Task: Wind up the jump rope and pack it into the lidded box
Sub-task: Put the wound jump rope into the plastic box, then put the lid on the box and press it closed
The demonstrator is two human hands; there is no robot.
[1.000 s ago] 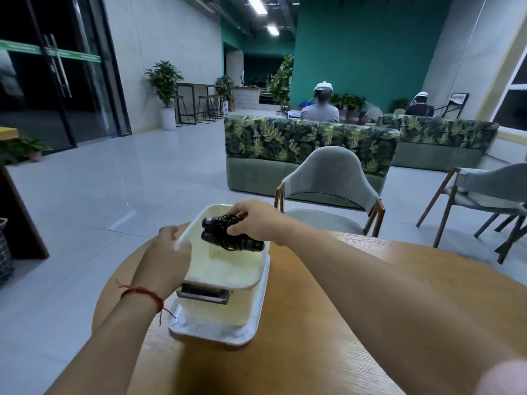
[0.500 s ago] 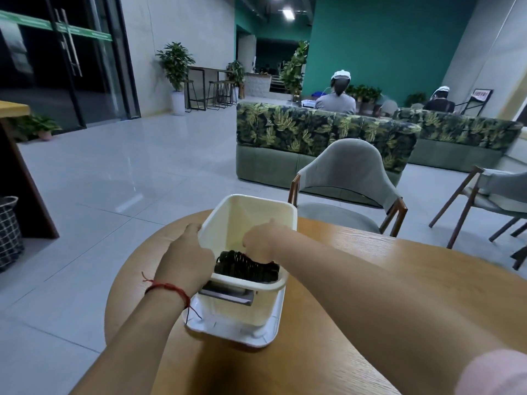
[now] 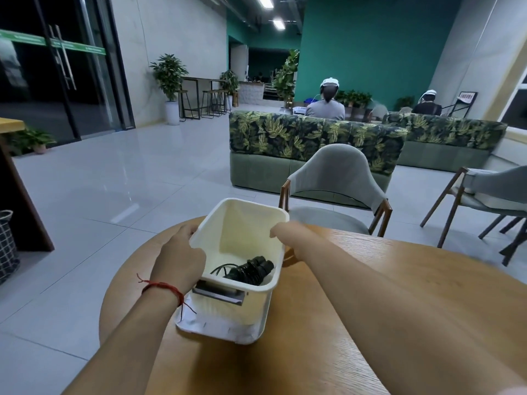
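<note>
Though coiled, black jump rope boxed.

Wound jump rope inside the box (both hands at its rim)

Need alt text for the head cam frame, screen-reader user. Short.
A person's two hands hold the rim of an open white plastic box on a round wooden table: left hand on the left edge, right hand on the right. The wound black jump rope lies inside; the box sits on its white lid.
</note>
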